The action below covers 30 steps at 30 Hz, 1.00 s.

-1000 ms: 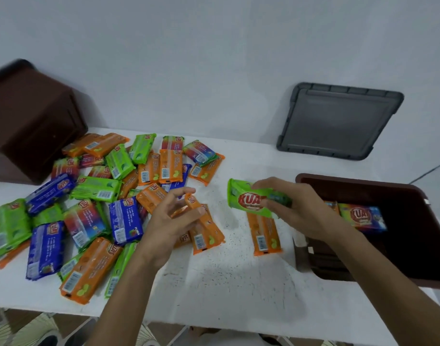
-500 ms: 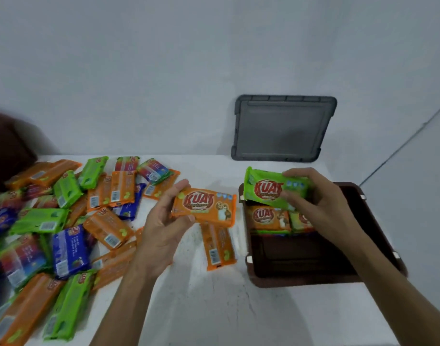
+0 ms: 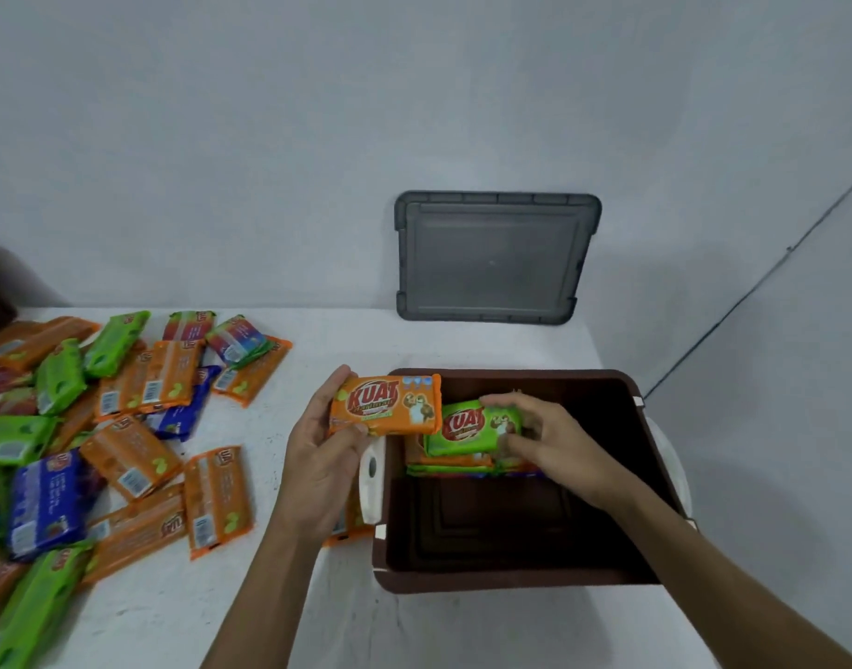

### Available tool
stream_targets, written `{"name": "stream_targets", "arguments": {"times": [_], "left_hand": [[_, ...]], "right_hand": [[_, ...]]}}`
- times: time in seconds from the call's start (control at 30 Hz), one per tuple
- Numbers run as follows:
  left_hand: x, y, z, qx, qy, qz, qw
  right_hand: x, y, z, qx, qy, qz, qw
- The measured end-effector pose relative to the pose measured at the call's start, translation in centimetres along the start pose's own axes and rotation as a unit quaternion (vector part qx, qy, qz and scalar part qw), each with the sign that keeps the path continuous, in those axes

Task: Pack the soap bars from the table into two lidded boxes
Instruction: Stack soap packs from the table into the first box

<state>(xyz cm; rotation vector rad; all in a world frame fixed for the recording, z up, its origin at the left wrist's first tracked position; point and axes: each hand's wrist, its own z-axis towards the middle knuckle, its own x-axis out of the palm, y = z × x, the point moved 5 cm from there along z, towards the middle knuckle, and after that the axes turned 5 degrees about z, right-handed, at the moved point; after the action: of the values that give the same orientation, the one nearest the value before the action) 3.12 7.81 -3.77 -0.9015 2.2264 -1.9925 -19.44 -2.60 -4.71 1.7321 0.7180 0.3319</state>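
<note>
Inside the open brown box (image 3: 462, 579), far end: right hand (image 3: 554, 441) grips a green soap bar (image 3: 467, 427) atop stacked bars (image 3: 453, 469). Left hand (image 3: 322, 465) grips an orange soap bar (image 3: 385, 408) above the box's left rim. Loose soap bars (image 3: 124, 427) lie heaped on the surface (image 3: 221, 610), left side.

1. Two hands are working: the left hand (image 3: 317, 470) is gripping one orange soap bar (image 3: 385, 408), and the right hand (image 3: 554, 446) is holding one green soap bar (image 3: 467, 427).
2. One open brown box (image 3: 511, 579) is sitting on the desk (image 3: 414, 630); the bars stacked inside are overlapping too much to count.
3. One grey lid (image 3: 494, 258) is leaning against the wall (image 3: 269, 137).
4. At least eight orange bars (image 3: 218, 499), four green bars (image 3: 117, 340), two blue bars (image 3: 47, 504) and two multicoloured bars (image 3: 235, 335) are lying heaped on the desk, with more running off the left edge.
</note>
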Motion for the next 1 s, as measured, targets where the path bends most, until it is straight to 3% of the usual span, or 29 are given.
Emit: {"name": "stream_targets", "arguments": {"times": [0.07, 0.23, 0.43, 0.5, 0.6, 0.7, 0.8, 0.9, 1.0], "left_hand": [[0.1, 0.2, 0.0, 0.001, -0.018, -0.003, 1.0], [0.2, 0.2, -0.1, 0.005, -0.035, 0.015, 0.999], [0.1, 0.3, 0.0, 0.008, -0.038, 0.033, 0.999], [0.1, 0.1, 0.0, 0.017, -0.033, 0.055, 0.998], [0.2, -0.4, -0.1, 0.034, -0.024, 0.079, 0.996], [0.9, -0.9, -0.2, 0.043, -0.008, 0.077, 0.996], [1.9, -1.1, -0.4, 0.049, 0.018, 0.058, 0.997], [3.0, -1.4, -0.6, 0.068, 0.04, 0.089, 0.993], [3.8, -1.8, -0.7, 0.089, 0.053, 0.183, 0.978]], "right_hand": [[0.2, -0.2, 0.8, 0.009, 0.029, -0.025, 0.999], [1.3, -1.0, 2.4, -0.027, 0.053, -0.274, 0.96], [1.3, -0.3, 1.8, -0.048, 0.078, -0.342, 0.935], [1.1, 0.5, 1.6, -0.069, 0.051, -0.36, 0.929], [1.0, 2.8, 1.0, -0.129, -0.038, -0.236, 0.962], [2.5, 4.6, 0.5, -0.119, -0.007, -0.037, 0.992], [4.1, 5.2, 0.3, -0.088, 0.051, 0.086, 0.991], [4.2, 5.3, 0.0, -0.089, 0.03, 0.174, 0.98], [2.8, 5.3, -0.7, -0.087, 0.006, 0.192, 0.977]]}}
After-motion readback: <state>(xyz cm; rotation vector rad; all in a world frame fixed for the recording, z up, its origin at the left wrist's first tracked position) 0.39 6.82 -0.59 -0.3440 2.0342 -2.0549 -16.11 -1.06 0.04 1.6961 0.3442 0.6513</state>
